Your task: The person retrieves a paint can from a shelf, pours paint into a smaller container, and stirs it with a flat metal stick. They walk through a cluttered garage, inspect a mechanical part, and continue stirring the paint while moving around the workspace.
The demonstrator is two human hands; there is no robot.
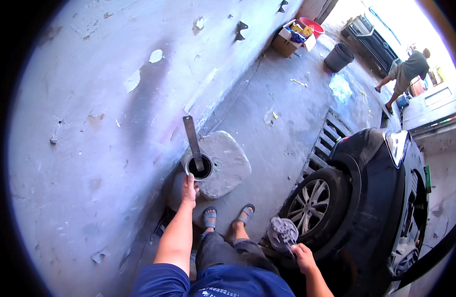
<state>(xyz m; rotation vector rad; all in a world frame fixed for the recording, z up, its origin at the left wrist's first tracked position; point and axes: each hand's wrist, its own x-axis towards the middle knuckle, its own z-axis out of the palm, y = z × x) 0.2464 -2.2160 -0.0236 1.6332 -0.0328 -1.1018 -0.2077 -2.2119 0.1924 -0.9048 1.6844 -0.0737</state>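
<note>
Round grey object (282, 233) hangs near right, its slim handle grasped by the right hand (303, 258), just left of a dark car's (374, 183) wheel (311, 203). Left and slightly farther, the left hand (189, 191) grips an open tin (210, 169) at a pale slab's (227, 166) left edge; a metal strip (192, 138) leans inside. Far right are a dark bucket (339, 58) and another person (412, 68).

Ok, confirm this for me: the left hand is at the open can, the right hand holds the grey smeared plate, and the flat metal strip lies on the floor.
The strip's place is wrong: the head view shows the flat metal strip standing tilted in the mouth of the open can. The left hand and right hand are as you said.
</note>
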